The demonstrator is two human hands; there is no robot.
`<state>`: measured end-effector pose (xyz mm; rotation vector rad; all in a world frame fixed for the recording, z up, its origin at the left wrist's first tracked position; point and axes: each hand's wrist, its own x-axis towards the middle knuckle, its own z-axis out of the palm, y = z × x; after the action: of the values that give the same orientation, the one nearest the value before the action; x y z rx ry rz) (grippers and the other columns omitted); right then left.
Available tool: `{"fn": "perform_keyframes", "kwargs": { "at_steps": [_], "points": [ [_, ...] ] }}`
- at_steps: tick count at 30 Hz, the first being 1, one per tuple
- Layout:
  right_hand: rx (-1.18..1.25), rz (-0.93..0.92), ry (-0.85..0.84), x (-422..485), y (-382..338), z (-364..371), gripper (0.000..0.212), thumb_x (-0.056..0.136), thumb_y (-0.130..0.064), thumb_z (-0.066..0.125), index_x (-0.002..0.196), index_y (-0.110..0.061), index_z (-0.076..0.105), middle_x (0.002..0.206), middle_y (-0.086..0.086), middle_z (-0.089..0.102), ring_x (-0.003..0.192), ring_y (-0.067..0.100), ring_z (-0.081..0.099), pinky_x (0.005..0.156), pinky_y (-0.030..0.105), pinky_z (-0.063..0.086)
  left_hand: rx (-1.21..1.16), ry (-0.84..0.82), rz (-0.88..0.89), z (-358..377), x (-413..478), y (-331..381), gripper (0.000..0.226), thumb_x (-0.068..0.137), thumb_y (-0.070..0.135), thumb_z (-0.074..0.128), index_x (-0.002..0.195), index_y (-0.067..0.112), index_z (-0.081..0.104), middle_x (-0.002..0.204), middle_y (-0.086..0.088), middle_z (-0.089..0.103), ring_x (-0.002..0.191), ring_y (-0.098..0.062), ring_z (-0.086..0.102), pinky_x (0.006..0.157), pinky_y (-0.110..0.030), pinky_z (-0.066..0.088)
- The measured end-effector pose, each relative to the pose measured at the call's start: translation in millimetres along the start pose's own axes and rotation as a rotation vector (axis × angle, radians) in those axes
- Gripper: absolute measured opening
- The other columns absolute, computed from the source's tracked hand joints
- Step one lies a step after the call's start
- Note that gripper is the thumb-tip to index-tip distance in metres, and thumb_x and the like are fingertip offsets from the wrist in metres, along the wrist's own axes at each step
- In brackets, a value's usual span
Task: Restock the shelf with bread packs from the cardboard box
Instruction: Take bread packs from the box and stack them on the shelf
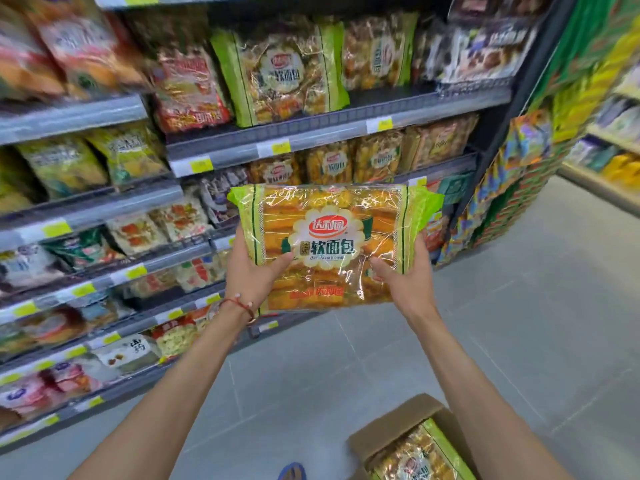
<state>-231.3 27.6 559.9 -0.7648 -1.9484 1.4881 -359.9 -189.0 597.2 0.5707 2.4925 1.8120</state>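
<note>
We grasp one bread pack (pixel 332 247) in our left hand (pixel 254 275) and right hand (pixel 403 280); next, we judge, it goes beside matching packs (pixel 287 74) on the shelf (pixel 332 131).

Bright, even store light. Glare streaks the held bread pack (pixel 332 244). Shelves (pixel 69 119) at nine o'clock smear with blur; edges bow.

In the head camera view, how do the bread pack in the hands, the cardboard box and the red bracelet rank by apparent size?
1. bread pack, nearest the camera
2. cardboard box, partly cut off by the frame, so unsure
3. red bracelet
</note>
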Motion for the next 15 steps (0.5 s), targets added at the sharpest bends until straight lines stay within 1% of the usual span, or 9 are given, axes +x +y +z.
{"fn": "perform_keyframes", "kwargs": {
  "at_steps": [2, 3, 5, 6, 7, 9, 10, 12, 15],
  "points": [
    [0.003, -0.032, 0.038, 19.3, -12.8, 15.0, 0.099, 0.086, -0.03, 0.084, 0.163, -0.017, 0.023, 0.169, -0.002, 0.025, 0.156, 0.015, 0.021, 0.128, 0.035, 0.013, 0.019, -0.01, 0.024, -8.5, 31.4, 3.3, 0.097, 0.07, 0.042, 0.084, 0.15, 0.024, 0.031, 0.148, 0.011, 0.042, 0.135, -0.007, 0.038, 0.113, -0.032, 0.032],
    [-0.002, -0.041, 0.052, 28.9, -19.2, 20.9, 0.1, 0.086, -0.03, 0.084, 0.163, -0.017, 0.022, 0.169, -0.001, 0.025, 0.156, 0.015, 0.021, 0.127, 0.034, 0.013, 0.025, -0.015, 0.032, -12.0, 45.6, 4.7, 0.1, 0.069, 0.046, 0.083, 0.151, 0.026, 0.029, 0.15, 0.01, 0.04, 0.136, -0.008, 0.037, 0.114, -0.035, 0.031],
    [-0.003, -0.053, 0.064, 47.3, -32.1, 30.8, 0.102, 0.086, -0.03, 0.083, 0.164, -0.015, 0.018, 0.17, -0.001, 0.021, 0.156, 0.014, 0.018, 0.122, 0.026, 0.013, 0.019, -0.01, 0.059, -15.2, 70.9, 10.8, 0.096, 0.072, 0.042, 0.083, 0.15, 0.026, 0.029, 0.146, 0.014, 0.04, 0.131, -0.003, 0.036, 0.111, -0.028, 0.03],
    [0.004, -0.066, 0.071, 57.6, -36.1, 35.0, 0.103, 0.086, -0.031, 0.083, 0.164, -0.015, 0.017, 0.171, -0.001, 0.02, 0.157, 0.015, 0.018, 0.121, 0.027, 0.014, 0.016, -0.005, 0.086, -14.7, 83.1, 13.8, 0.092, 0.074, 0.038, 0.083, 0.148, 0.027, 0.031, 0.141, 0.017, 0.041, 0.127, 0.0, 0.036, 0.107, -0.025, 0.03],
    [0.003, -0.072, 0.076, 68.7, -39.9, 38.1, 0.104, 0.086, -0.032, 0.083, 0.164, -0.015, 0.016, 0.171, -0.001, 0.019, 0.157, 0.015, 0.017, 0.124, 0.03, 0.016, 0.019, -0.004, 0.11, -13.2, 94.5, 17.2, 0.088, 0.074, 0.036, 0.083, 0.146, 0.028, 0.034, 0.137, 0.017, 0.043, 0.124, 0.0, 0.039, 0.105, -0.025, 0.032],
    [-0.012, -0.084, 0.08, 91.6, -46.8, 42.0, 0.104, 0.086, -0.034, 0.082, 0.164, -0.016, 0.015, 0.172, -0.001, 0.018, 0.158, 0.016, 0.016, 0.127, 0.036, 0.017, 0.026, 0.007, 0.127, -7.5, 119.1, 20.5, 0.085, 0.074, 0.036, 0.083, 0.144, 0.029, 0.037, 0.138, 0.013, 0.048, 0.125, -0.006, 0.045, 0.106, -0.03, 0.037],
    [-0.019, -0.088, 0.084, 103.6, -49.3, 42.9, 0.104, 0.086, -0.034, 0.082, 0.164, -0.016, 0.015, 0.172, -0.001, 0.017, 0.158, 0.016, 0.016, 0.127, 0.036, 0.016, 0.027, 0.011, 0.134, -3.0, 132.1, 21.5, 0.086, 0.074, 0.037, 0.083, 0.145, 0.028, 0.036, 0.141, 0.01, 0.048, 0.128, -0.009, 0.045, 0.108, -0.032, 0.037],
    [-0.038, -0.094, 0.088, 129.7, -51.7, 42.3, 0.105, 0.087, -0.034, 0.081, 0.165, -0.017, 0.013, 0.172, -0.001, 0.016, 0.158, 0.016, 0.014, 0.126, 0.035, 0.015, 0.034, 0.01, 0.132, 9.5, 157.4, 23.3, 0.09, 0.074, 0.039, 0.083, 0.148, 0.028, 0.033, 0.147, 0.007, 0.044, 0.135, -0.013, 0.042, 0.112, -0.037, 0.035],
    [-0.059, -0.105, 0.09, 175.3, -55.1, 37.5, 0.104, 0.088, -0.035, 0.081, 0.164, -0.017, 0.013, 0.172, -0.001, 0.016, 0.158, 0.015, 0.015, 0.123, 0.031, 0.013, 0.033, 0.018, 0.133, 34.4, 197.7, 29.0, 0.092, 0.072, 0.042, 0.083, 0.148, 0.028, 0.034, 0.145, 0.006, 0.046, 0.134, -0.015, 0.044, 0.112, -0.044, 0.037]
  ]
}}
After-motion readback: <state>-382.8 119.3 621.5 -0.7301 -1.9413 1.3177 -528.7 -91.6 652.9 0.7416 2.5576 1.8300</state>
